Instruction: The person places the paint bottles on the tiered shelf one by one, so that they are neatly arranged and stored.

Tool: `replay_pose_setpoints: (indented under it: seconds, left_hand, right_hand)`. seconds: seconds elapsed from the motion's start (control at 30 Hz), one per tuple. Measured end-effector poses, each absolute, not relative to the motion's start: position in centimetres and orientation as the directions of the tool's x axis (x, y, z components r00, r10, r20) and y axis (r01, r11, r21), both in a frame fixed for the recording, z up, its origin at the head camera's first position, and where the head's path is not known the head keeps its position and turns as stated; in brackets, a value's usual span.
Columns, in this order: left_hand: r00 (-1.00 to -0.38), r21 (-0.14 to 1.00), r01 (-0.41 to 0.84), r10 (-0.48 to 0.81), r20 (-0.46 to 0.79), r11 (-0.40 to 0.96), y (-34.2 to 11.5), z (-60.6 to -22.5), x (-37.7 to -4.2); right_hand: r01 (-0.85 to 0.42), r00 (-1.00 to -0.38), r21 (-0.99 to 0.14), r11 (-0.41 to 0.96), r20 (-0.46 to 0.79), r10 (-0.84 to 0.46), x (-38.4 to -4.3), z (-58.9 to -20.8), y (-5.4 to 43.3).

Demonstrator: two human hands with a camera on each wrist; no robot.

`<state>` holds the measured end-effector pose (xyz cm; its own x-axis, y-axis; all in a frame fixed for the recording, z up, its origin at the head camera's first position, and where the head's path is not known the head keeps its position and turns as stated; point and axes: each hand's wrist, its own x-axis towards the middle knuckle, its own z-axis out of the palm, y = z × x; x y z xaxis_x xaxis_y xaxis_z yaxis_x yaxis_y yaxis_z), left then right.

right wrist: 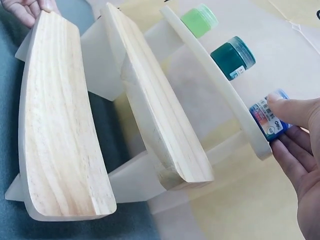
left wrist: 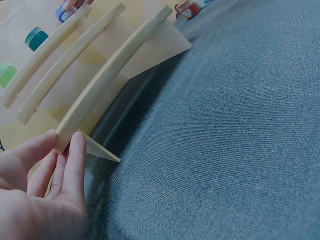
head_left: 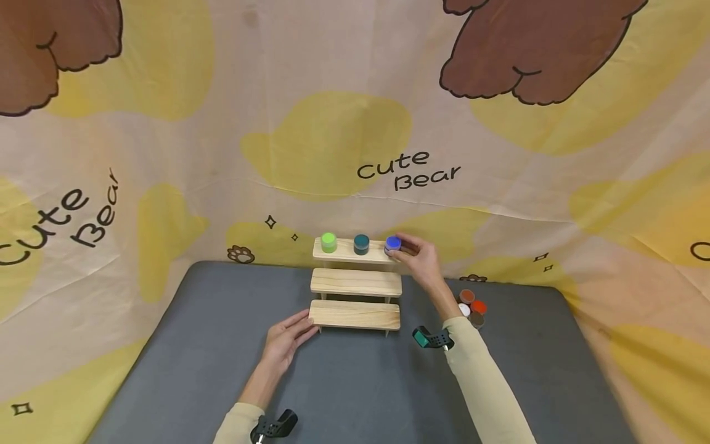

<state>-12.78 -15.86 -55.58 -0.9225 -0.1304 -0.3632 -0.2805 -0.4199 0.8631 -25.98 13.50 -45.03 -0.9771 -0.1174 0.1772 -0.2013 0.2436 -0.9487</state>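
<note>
A three-tier wooden display stand (head_left: 355, 315) stands on the grey table. On its top step, from left to right, are a light green paint jar (head_left: 329, 243), a dark teal paint jar (head_left: 361, 245) and a blue paint jar (head_left: 392, 244). My right hand (head_left: 423, 262) holds the blue jar at the step's right end, thumb on one side and fingers on the other in the right wrist view. With thumb above and fingers beneath, my left hand (left wrist: 50, 185) pinches the left end of the lowest step. The two lower steps bear no jars.
Right of the stand, by my right forearm, several more jars sit clustered on the table: a brown one (head_left: 467, 296), a red one (head_left: 479, 306), a white one and a dark one. A printed cloth (head_left: 333, 148) hangs behind the table (head_left: 233, 320).
</note>
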Motion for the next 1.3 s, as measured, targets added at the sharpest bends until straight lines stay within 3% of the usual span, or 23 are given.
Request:
replay_pose_setpoints:
  seconds: [0.3,0.7,1.3]
  left_hand:
    - [-0.924,0.864,-0.283,-0.123,-0.361,-0.416,-15.7,-55.4,-12.7]
    - [-0.921,0.856,-0.284,-0.126,-0.369,-0.433,-15.9,-55.4,-12.8]
    - [-0.921,0.859,-0.282,-0.131,-0.367,-0.427,-15.7,-55.4,-12.6]
  right_hand:
    - [-0.214,-0.971,-0.963,0.162,0.192,-0.146,-25.6,-43.8,15.1]
    - [-0.203,-0.974,-0.962,0.182,0.180,-0.134,-22.7,-40.8,17.4]
    - [-0.178,-0.983,-0.933,0.312,0.183,-0.013,-21.2,-47.4,24.4]
